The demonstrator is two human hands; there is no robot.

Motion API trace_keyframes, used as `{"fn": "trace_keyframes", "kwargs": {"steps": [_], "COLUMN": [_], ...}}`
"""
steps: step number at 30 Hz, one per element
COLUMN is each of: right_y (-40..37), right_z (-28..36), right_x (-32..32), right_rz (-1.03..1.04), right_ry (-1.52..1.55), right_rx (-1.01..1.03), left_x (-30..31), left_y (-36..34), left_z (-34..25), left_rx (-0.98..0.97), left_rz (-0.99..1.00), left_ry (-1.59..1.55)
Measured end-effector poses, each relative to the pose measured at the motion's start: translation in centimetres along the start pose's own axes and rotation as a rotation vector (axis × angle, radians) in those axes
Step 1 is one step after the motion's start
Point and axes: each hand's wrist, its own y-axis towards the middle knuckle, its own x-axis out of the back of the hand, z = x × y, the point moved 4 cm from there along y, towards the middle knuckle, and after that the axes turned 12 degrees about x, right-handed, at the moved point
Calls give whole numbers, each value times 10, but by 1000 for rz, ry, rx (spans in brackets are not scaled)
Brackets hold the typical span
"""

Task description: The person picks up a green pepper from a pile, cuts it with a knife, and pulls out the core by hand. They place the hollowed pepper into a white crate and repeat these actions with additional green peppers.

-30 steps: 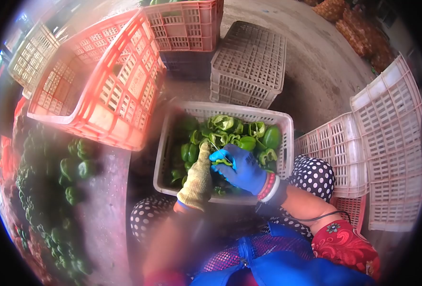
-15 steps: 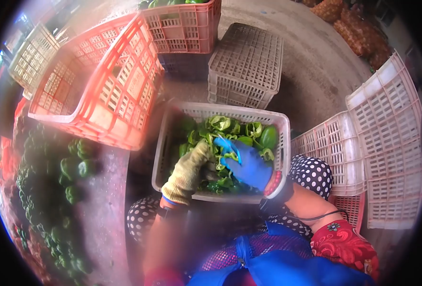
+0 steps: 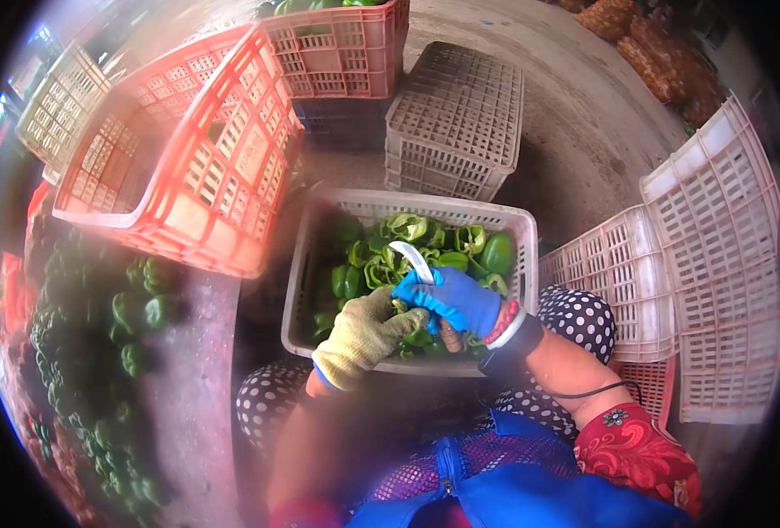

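Observation:
My right hand (image 3: 460,304), in a blue glove, is closed around a small knife (image 3: 415,261). Its pale curved blade points up and to the left. Beside it, my left hand (image 3: 368,333), in a cream knitted glove, has its fingers pinched together; a bit of a green pepper piece (image 3: 399,305) shows at the fingertips, mostly hidden. Both hands meet over a whitish plastic crate (image 3: 298,290) between my knees. In that crate lie cut green peppers (image 3: 408,227) and a few whole ones, such as a green pepper (image 3: 496,253) at its right side.
A tilted orange crate (image 3: 249,167) stands at the left, with a red crate (image 3: 333,57) behind it. An upturned grey crate (image 3: 456,106) sits ahead. White crates (image 3: 716,238) lean at the right. Many green peppers (image 3: 91,352) are piled at the left.
The knife has swung up, so its blade now shows above my right hand. My left hand has turned and moved down and right, meeting the right hand at the fingertips.

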Motion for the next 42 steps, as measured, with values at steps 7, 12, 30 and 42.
{"fn": "trace_keyframes", "kwargs": {"steps": [7,12,30,42], "right_y": [1,-11,-8,-2], "right_z": [-14,4,-112,-35], "right_x": [-5,-19,-40,-56], "right_rz": [119,141,105,93], "right_ry": [223,277,777,-55], "right_rx": [47,28,-657,-23], "left_x": [5,55,358,254], "left_y": [-24,-112,-106,-85], "left_z": [-12,-14,192,132], "left_rx": [-130,-202,537,118], "left_rz": [-264,-592,-1189,-1255], "left_ry": [370,345,94,-111]}}
